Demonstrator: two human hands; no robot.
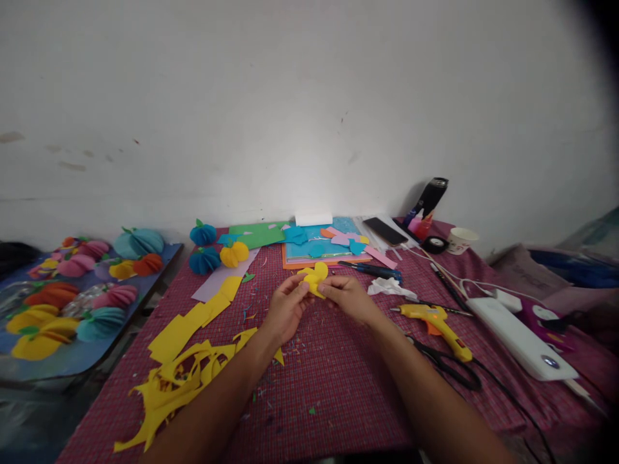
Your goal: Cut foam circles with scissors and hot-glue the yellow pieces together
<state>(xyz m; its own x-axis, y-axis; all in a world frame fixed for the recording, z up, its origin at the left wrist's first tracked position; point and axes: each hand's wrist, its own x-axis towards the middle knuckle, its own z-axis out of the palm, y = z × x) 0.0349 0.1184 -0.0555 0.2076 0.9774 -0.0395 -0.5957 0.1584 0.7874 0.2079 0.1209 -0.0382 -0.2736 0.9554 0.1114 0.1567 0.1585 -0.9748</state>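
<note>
Yellow paper cutouts [315,276] with rounded edges are held up over the middle of the table, fanned a little apart. My left hand [289,303] pinches them from the left, thumb on top. From the right, my right hand [347,296] grips their edge between thumb and fingers. How many pieces lie together I cannot make out. Left of my hands lie yellow paper strips [193,325] and curly yellow offcuts [193,380]. A yellow glue gun [435,322] rests to the right, above black-handled scissors [447,364].
Finished paper pumpkins [203,261] stand at the back left, and more fill a blue side table [167,254]. Coloured sheets [290,258], a phone [385,231], a paper cup [461,240], a black bottle [432,196] and a white power bank [522,338] with cables sit toward the back and right.
</note>
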